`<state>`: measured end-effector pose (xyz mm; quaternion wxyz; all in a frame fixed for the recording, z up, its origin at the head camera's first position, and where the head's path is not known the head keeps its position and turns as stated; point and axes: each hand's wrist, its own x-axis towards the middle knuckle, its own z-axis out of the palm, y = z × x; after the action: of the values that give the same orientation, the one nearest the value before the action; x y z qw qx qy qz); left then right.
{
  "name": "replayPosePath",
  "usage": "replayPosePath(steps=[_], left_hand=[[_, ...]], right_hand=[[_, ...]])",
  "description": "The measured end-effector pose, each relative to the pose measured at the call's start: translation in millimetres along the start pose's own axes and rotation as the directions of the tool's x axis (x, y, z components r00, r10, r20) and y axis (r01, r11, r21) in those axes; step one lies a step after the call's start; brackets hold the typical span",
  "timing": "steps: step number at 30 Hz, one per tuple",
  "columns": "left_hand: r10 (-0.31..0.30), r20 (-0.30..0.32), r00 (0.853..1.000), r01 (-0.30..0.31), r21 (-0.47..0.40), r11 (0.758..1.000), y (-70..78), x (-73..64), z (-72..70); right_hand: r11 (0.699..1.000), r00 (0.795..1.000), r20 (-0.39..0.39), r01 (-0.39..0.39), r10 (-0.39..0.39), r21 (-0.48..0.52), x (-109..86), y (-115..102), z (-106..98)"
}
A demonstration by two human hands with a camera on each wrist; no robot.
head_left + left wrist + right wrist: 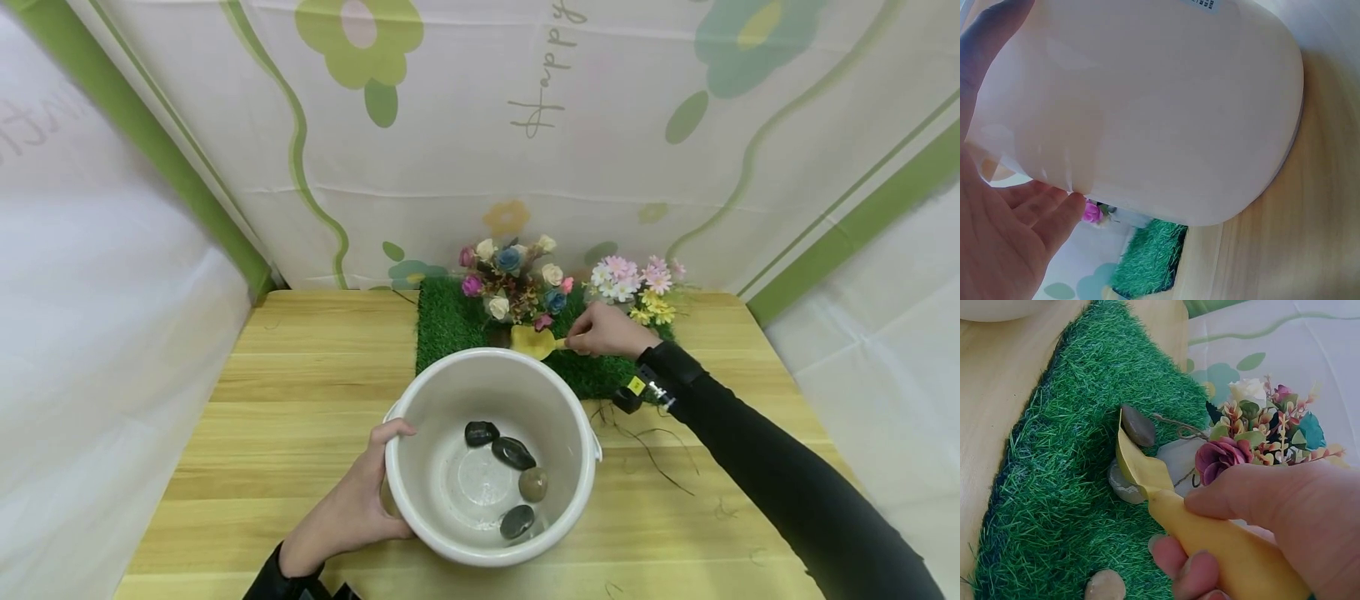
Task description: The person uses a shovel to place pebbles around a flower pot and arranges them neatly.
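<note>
A white bucket (491,546) stands in the middle of the wooden table, with dark stones (513,452) and a brownish stone (533,484) on its bottom. My left hand (358,507) holds the bucket's left side near the rim, thumb and fingers spread round the wall. Behind the bucket, my right hand (609,330) grips the handle of a small yellow shovel (1222,550). Over the green grass mat (1047,487), the blade lies against a brown stone (1139,427) and a grey stone (1125,481). A pale tan stone (1105,586) lies on the mat nearer the right wrist.
Colourful artificial roses (513,279) stand at the back of the mat, left of the right hand. Pink, white and yellow flowers (633,283) stand just behind that hand. Thin dry twigs (648,446) lie right of the bucket. A printed curtain (465,150) hangs behind the table.
</note>
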<state>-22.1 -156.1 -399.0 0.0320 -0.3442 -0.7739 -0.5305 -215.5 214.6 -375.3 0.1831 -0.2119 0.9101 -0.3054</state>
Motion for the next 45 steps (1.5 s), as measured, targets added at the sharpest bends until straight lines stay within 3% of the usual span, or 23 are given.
replayPosePath(steps=[4,12,18,25,29,35,40,45], left_hand=[[-0.004,0.006,1.000,0.004,0.014,1.000,6.6,2.5,-1.0],[-0.002,0.002,1.000,0.002,0.012,1.000,5.2,1.7,-0.5],[0.001,0.005,1.000,-0.001,0.008,1.000,4.9,1.7,-0.3],[-0.001,0.003,1.000,0.001,0.015,1.000,4.9,1.3,-0.5],[0.002,0.002,1.000,-0.002,0.012,1.000,4.9,1.0,-0.7],[0.012,-0.004,1.000,-0.012,0.017,1.000,5.9,0.6,-1.9],[0.025,-0.004,1.000,-0.025,0.020,0.999,1.1,-0.5,-1.1],[0.043,-0.001,0.999,-0.043,0.016,0.999,5.8,2.4,-1.8]], right_hand=[[1.000,1.000,0.002,0.005,-0.005,-0.030,-2.4,-1.3,-1.7],[0.999,1.000,0.008,0.021,-0.020,-0.031,-13.8,3.7,-7.8],[1.000,1.000,-0.001,0.019,-0.019,0.018,-31.4,13.7,-16.5],[0.998,0.999,0.042,0.001,-0.004,0.070,-51.1,18.5,-34.2],[0.995,0.995,0.063,0.080,-0.083,0.054,-61.2,10.3,-50.4],[0.971,0.969,0.084,0.236,-0.234,-0.023,-72.8,-11.4,-74.6],[0.963,0.961,0.104,0.264,-0.257,-0.059,-77.4,-35.0,-87.4],[0.954,0.956,0.075,0.288,-0.282,-0.084,-78.9,-39.3,-95.9]])
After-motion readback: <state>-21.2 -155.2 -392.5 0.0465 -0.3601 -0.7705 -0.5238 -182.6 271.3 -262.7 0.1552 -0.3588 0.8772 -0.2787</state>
